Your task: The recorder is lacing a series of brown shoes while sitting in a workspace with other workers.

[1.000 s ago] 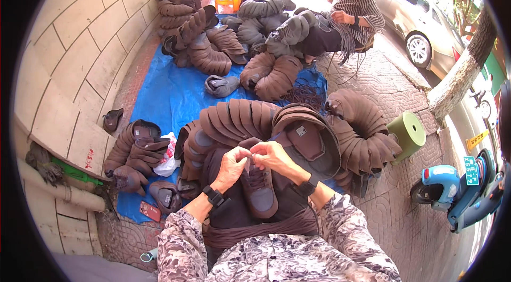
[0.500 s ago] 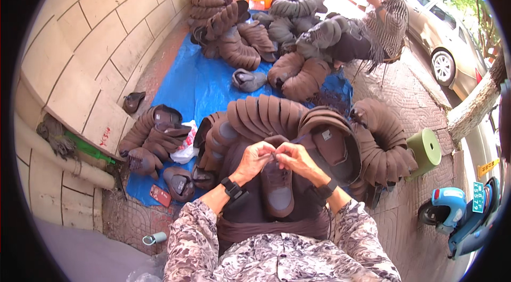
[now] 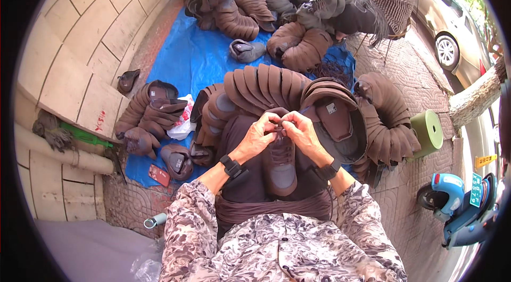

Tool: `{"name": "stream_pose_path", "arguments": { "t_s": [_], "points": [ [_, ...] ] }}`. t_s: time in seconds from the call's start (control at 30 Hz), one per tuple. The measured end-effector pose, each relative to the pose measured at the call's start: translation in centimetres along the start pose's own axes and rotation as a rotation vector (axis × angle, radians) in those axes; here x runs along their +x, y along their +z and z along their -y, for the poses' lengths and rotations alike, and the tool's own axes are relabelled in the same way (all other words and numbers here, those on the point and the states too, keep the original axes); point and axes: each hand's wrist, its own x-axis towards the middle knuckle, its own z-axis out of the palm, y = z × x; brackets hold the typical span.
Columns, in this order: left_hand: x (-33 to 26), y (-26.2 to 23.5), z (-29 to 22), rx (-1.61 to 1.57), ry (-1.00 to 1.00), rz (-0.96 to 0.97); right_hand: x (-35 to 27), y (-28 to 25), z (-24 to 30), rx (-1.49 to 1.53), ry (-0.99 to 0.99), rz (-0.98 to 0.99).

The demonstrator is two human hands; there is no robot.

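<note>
Both hands are staying pinched together at the top of the dark shoe (image 3: 280, 162) on the person's lap, left hand (image 3: 259, 135) and right hand (image 3: 301, 132) gripping its laces, hardly shifting, so lacing looks unfinished. Stacked brown shoe uppers (image 3: 266, 87) are crowding the blue tarp's (image 3: 186, 61) near edge; a green roll (image 3: 427, 130) is lying beside them.

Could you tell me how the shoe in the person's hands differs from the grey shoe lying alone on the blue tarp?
The held shoe is dark brown and lies on the lap with both hands, left hand and right hand, pinching at its top; the grey shoe is paler and lies untouched on the blue tarp. Both look like the same style.
</note>
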Motion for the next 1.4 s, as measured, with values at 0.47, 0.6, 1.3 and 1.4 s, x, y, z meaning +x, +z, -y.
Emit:
{"name": "stream_pose_path", "arguments": {
  "t_s": [0.47,0.6,1.3,1.4],
  "points": [
    [-0.3,-0.5,0.2,0.523,0.025,-0.028,-1.5,0.7,1.3,0.235,0.065,-0.134],
    [-0.3,-0.1,-0.6,0.385,-0.096,0.001,-1.0,0.7,1.5,0.218,0.012,-0.172],
    [-3.0,-4.1,1.4,0.014,-0.152,-0.112,1.4,0.5,7.1,-0.146,-0.020,-0.160],
    [-3.3,-2.5,2.0,0.430,-0.093,-0.021,-1.0,-5.4,9.3,0.093,-0.005,-0.099]
  ]
}}
